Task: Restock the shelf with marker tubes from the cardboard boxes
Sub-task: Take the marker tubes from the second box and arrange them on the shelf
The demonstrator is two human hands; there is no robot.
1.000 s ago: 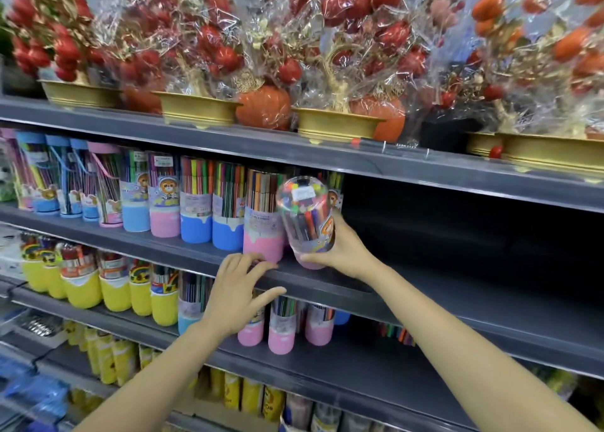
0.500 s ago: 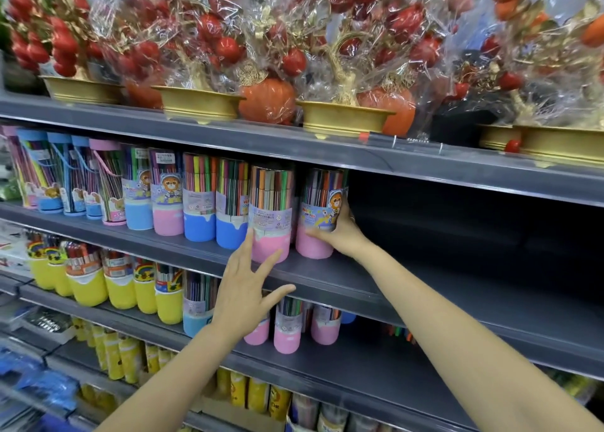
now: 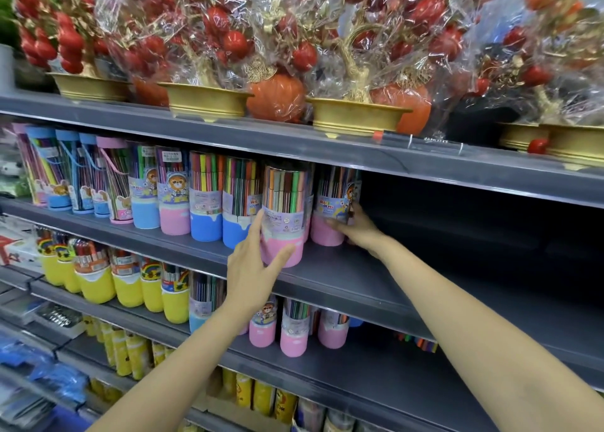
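On the grey middle shelf (image 3: pixel 343 281) stands a row of clear marker tubes with blue or pink bases. My right hand (image 3: pixel 358 225) grips the last pink-based tube (image 3: pixel 330 202) in the row from its right side; the tube stands upright on the shelf. My left hand (image 3: pixel 253 268) holds the front pink-based tube (image 3: pixel 284 216) near the shelf edge, fingers up its left side and thumb across its base. No cardboard box is in view.
To the right of the tubes the middle shelf is dark and bare. Above it, gold bowls (image 3: pixel 206 101) with wrapped red fruit trees line the top shelf. Yellow-based tubes (image 3: pixel 98 284) and more pink tubes (image 3: pixel 294 333) fill the lower shelf.
My right hand brought a tube down from the air and stood it at the row's right end. My left hand rose from the shelf edge onto the front pink tube.
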